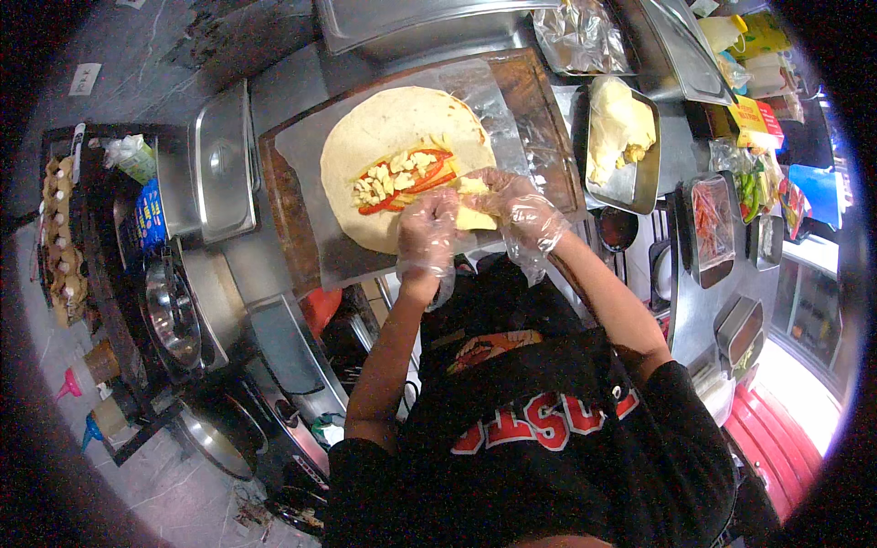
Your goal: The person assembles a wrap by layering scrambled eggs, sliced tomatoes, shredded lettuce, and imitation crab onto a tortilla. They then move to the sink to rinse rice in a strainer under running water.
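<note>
Light: white glare, lower right; flatbread (393, 119) evenly lit. Highlights: steel lid (225, 164), gloves (537, 217). Shadow: beneath worktop (281, 84). Grain: darker areas. Distortion: straight edges bowed, rim black.

The gloves (532, 219) are glossy, crinkled clear plastic. At ten o'clock, the flatbread (402, 119) looks matt; its paper sheet (297, 151) smooth; the blotchy board (281, 205), perhaps wood. Toward two, a shiny metal tray (628, 199); at six, a matt cloth shirt (548, 479).
</note>
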The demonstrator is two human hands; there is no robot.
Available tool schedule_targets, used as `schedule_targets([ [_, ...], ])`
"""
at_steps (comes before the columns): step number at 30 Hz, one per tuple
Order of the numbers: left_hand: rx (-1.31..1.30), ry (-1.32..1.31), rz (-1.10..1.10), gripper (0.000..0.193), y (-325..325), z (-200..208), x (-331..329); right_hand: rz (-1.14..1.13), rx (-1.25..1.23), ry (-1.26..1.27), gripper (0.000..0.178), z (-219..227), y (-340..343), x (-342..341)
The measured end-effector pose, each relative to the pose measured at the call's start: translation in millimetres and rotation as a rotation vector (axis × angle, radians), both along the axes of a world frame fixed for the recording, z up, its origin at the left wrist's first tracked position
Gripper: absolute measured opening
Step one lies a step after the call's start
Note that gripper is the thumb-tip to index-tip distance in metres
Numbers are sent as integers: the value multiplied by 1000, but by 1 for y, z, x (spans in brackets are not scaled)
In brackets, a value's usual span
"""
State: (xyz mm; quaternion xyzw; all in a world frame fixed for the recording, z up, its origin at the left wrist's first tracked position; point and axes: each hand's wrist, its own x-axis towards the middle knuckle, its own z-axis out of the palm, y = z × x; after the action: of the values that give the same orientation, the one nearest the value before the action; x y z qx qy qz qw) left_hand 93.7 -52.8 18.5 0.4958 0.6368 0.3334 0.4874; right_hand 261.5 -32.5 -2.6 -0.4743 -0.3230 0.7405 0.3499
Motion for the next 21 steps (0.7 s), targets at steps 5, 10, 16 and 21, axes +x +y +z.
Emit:
schedule_targets([
  [5, -78, -288, 223, 23, 3, 12, -7, -31, -120, 93, 39, 17, 3, 8],
  [10, 35, -557, 334, 27, 11, 8, -23, -97, -144, 201, 36, 23, 5, 19],
  [16, -8, -383, 133, 31, 22, 8, -29, -28, 61, -26, 32, 27, 15, 17],
  [21, -1, -343, 129, 28, 14, 6, -14, 55, 201, -232, 32, 17, 7, 2],
])
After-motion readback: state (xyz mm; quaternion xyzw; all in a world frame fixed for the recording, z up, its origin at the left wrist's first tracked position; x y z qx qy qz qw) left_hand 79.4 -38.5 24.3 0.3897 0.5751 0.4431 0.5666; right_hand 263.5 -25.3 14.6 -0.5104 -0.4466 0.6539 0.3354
